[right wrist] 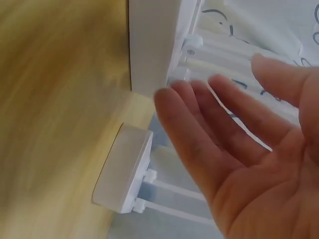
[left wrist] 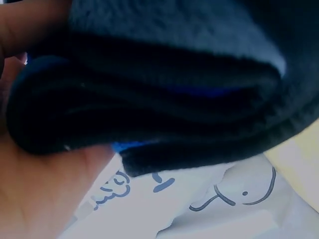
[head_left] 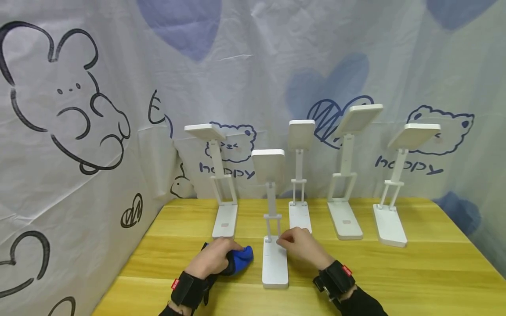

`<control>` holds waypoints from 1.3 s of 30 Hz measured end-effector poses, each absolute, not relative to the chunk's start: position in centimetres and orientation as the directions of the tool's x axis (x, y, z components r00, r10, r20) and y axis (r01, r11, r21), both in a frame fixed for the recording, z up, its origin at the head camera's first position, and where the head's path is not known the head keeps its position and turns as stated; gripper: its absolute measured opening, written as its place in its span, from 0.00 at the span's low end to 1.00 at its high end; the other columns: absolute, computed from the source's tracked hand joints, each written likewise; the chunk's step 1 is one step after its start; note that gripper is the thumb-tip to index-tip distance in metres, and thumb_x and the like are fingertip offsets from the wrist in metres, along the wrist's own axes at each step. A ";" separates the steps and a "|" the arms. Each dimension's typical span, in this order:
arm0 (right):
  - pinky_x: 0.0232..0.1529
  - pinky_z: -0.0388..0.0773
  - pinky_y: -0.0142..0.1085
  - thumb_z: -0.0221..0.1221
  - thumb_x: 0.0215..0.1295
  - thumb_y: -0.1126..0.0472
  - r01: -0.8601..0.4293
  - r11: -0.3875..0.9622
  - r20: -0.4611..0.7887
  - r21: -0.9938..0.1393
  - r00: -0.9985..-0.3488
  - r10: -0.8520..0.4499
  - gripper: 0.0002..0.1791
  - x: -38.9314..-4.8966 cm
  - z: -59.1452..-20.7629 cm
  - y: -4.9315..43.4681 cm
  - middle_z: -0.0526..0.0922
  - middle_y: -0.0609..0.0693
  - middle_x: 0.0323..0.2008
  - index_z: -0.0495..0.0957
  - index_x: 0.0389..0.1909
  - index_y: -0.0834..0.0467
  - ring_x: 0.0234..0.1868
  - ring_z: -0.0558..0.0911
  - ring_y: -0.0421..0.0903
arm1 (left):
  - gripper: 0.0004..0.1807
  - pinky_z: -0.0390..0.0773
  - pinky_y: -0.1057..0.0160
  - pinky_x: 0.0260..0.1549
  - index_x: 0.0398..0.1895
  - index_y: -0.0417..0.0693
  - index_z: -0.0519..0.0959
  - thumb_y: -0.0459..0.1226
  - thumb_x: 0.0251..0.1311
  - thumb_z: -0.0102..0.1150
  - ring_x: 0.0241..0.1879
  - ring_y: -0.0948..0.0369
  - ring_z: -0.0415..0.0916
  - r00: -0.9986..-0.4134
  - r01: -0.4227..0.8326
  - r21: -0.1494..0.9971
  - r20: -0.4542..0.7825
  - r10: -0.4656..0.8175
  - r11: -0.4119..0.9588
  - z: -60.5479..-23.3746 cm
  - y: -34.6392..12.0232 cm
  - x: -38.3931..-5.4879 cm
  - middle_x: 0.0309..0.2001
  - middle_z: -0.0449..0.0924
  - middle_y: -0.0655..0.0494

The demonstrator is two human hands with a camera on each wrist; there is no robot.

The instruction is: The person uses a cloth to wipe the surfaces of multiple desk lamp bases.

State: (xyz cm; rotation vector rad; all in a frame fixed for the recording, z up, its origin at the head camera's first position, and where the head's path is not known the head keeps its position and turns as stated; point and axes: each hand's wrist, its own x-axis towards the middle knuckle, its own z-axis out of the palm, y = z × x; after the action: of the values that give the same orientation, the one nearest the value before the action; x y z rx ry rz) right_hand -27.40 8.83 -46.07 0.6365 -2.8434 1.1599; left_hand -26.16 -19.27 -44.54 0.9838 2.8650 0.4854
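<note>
Bunched in my left hand (head_left: 213, 258) is a blue cloth (head_left: 243, 260) with black edging. The left wrist view has the cloth's dark folds (left wrist: 174, 119) close up, the thumb on one side and fingers on the other. Right of the cloth stands a white folding desk lamp (head_left: 275, 268), upright on its flat base, its panel head tilted. My right hand (head_left: 303, 246) is beside the right edge of that base, near the hinge. In the right wrist view the right hand (right wrist: 239, 164) holds nothing, with thumb and fingers apart; whether a fingertip touches the lamp I cannot tell.
Behind the front lamp, several similar white lamps stand in a row: one at left (head_left: 225, 219), one in the middle (head_left: 299, 215), two at right (head_left: 345, 221), (head_left: 389, 226). A wooden table (head_left: 431, 263) bears them. A printed white curtain (head_left: 253, 87) hangs behind and at left.
</note>
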 end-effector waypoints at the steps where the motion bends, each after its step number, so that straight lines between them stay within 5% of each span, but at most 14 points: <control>1: 0.34 0.79 0.35 0.61 0.67 0.57 -0.385 0.641 0.145 -0.664 -0.907 -0.396 0.09 -27.2 -46.0 8.7 0.87 0.46 0.33 0.87 0.37 0.56 0.32 0.82 0.39 | 0.33 0.80 0.56 0.53 0.52 0.49 0.85 0.13 0.45 0.50 0.53 0.54 0.80 -0.795 0.583 0.315 0.028 0.606 0.749 -44.5 -19.3 -26.2 0.51 0.84 0.53; 10: 0.61 0.73 0.48 0.66 0.60 0.47 -0.624 0.634 0.037 -0.457 -0.726 -0.687 0.24 -25.0 -45.8 7.1 0.78 0.54 0.58 0.82 0.55 0.52 0.61 0.75 0.53 | 0.31 0.77 0.50 0.55 0.55 0.46 0.82 0.15 0.49 0.51 0.56 0.50 0.79 -0.829 0.526 0.358 0.015 0.559 0.771 -44.4 -20.1 -26.2 0.54 0.83 0.51; 15: 0.65 0.67 0.59 0.74 0.46 0.44 -0.596 0.675 -0.041 -0.435 -0.736 -0.676 0.36 -23.6 -45.9 6.4 0.66 0.61 0.68 0.79 0.59 0.48 0.69 0.65 0.64 | 0.30 0.77 0.49 0.56 0.53 0.47 0.84 0.15 0.48 0.52 0.57 0.48 0.77 -0.832 0.506 0.377 -0.026 0.554 0.776 -44.2 -20.2 -26.3 0.53 0.83 0.49; 23: 0.66 0.67 0.59 0.78 0.40 0.51 -0.563 0.714 -0.057 -0.416 -0.768 -0.638 0.38 -23.3 -46.1 6.2 0.63 0.61 0.70 0.77 0.58 0.46 0.70 0.63 0.64 | 0.27 0.78 0.48 0.55 0.47 0.48 0.87 0.16 0.49 0.54 0.55 0.47 0.79 -0.855 0.422 0.420 -0.109 0.507 0.803 -43.7 -20.1 -26.2 0.50 0.85 0.49; 31: 0.66 0.68 0.51 0.78 0.41 0.53 -0.593 0.693 0.005 -0.410 -0.761 -0.649 0.48 -24.0 -46.5 5.9 0.66 0.61 0.67 0.70 0.66 0.60 0.67 0.68 0.57 | 0.27 0.78 0.47 0.54 0.46 0.46 0.87 0.15 0.49 0.53 0.55 0.46 0.79 -0.866 0.398 0.435 -0.112 0.487 0.808 -43.9 -20.2 -26.2 0.49 0.85 0.48; 39: 0.66 0.70 0.50 0.78 0.38 0.55 -0.616 0.678 0.042 -0.401 -0.752 -0.658 0.47 -25.2 -46.7 5.8 0.68 0.62 0.65 0.71 0.63 0.62 0.65 0.70 0.57 | 0.28 0.78 0.49 0.54 0.46 0.46 0.87 0.14 0.47 0.53 0.55 0.47 0.79 -0.863 0.409 0.426 -0.106 0.494 0.807 -44.0 -20.1 -26.2 0.49 0.85 0.48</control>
State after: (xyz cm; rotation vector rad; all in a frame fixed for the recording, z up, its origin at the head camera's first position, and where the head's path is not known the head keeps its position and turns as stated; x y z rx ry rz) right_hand -25.22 5.82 -46.71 1.1322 -2.9737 0.6476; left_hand -26.20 -20.15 -43.98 0.7037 2.7815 0.5847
